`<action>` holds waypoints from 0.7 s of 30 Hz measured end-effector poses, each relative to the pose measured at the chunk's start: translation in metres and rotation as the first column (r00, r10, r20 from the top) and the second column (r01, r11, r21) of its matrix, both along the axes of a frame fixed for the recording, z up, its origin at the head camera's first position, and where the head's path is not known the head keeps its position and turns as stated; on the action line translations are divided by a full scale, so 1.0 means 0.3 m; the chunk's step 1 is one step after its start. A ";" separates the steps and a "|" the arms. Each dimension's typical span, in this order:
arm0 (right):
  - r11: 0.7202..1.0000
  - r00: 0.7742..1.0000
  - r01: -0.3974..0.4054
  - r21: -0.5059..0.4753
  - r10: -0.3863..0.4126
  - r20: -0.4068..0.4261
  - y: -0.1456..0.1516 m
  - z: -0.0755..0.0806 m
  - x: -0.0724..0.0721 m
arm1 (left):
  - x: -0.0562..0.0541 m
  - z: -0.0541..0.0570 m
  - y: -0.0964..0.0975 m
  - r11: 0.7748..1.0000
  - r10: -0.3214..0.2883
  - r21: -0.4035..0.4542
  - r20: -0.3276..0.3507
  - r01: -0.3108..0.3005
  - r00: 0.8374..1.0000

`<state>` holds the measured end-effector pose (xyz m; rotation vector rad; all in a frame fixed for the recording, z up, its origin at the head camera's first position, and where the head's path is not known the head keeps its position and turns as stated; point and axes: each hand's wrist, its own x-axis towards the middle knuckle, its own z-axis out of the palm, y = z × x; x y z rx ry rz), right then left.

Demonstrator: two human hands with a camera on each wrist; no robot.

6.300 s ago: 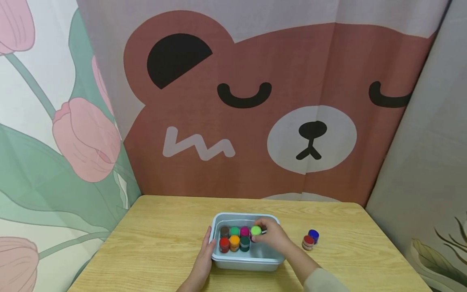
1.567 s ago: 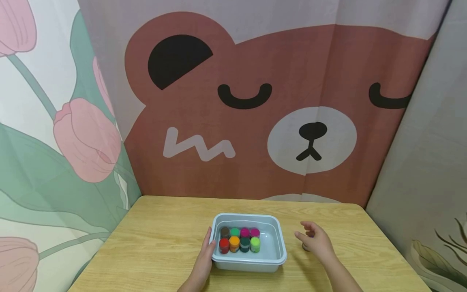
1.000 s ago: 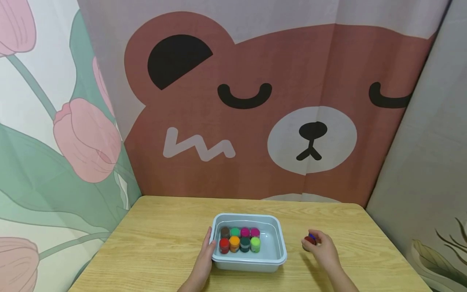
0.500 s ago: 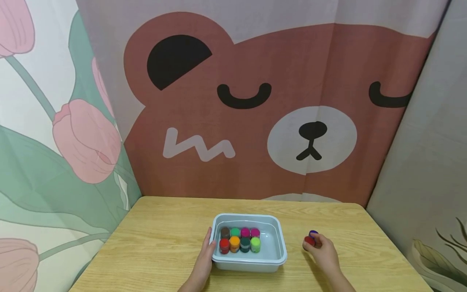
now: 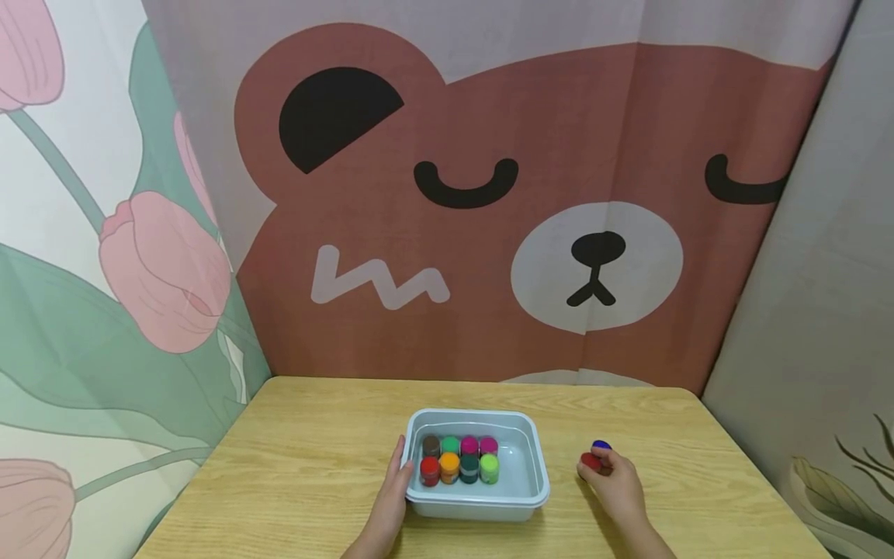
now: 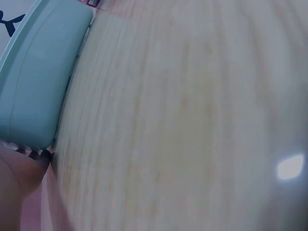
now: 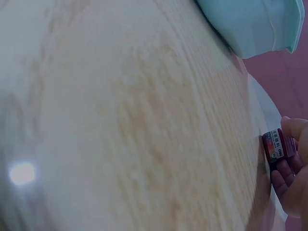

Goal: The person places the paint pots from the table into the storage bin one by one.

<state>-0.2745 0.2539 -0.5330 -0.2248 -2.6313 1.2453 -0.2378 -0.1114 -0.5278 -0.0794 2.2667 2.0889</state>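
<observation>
A light blue plastic box (image 5: 475,508) stands on the table in the head view. My left hand (image 5: 386,501) grips its left side, thumb by the rim and fingers along the outer wall. The left wrist view shows those fingers at the corner of the box (image 6: 41,72). To the right of the box, my right hand (image 5: 618,485) pinches a small dark red-lidded paint jar (image 5: 590,461). In the right wrist view the thumb and fingers hold this labelled jar (image 7: 274,145) upright, close over the table. Behind it is a blue-lidded jar (image 5: 601,446), partly hidden by the fingers.
Two rows of several paint jars fill the left and middle of the box, among them a red jar (image 5: 429,470), an orange jar (image 5: 449,466) and a lime green jar (image 5: 490,467). A bear-print curtain (image 5: 391,341) hangs behind the wooden table (image 5: 314,450).
The right hand has let go of the lime green jar in the box's front row, moved right and taken hold of the dark red-lidded jar. The left hand stays on the box.
</observation>
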 end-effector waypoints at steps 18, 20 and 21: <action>0.999 0.998 -0.006 -0.034 0.008 0.058 -0.015 0.003 0.006 | -0.001 0.000 -0.002 1.000 -0.006 -0.010 0.002 0.006 1.000; 0.999 0.998 -0.006 -0.045 0.009 0.069 -0.019 0.005 0.007 | -0.001 0.001 -0.003 1.000 -0.006 -0.010 0.004 0.006 1.000; 0.999 0.997 -0.005 -0.053 0.009 0.074 -0.021 0.006 0.008 | -0.001 0.002 -0.002 1.000 -0.006 -0.009 0.003 0.006 1.000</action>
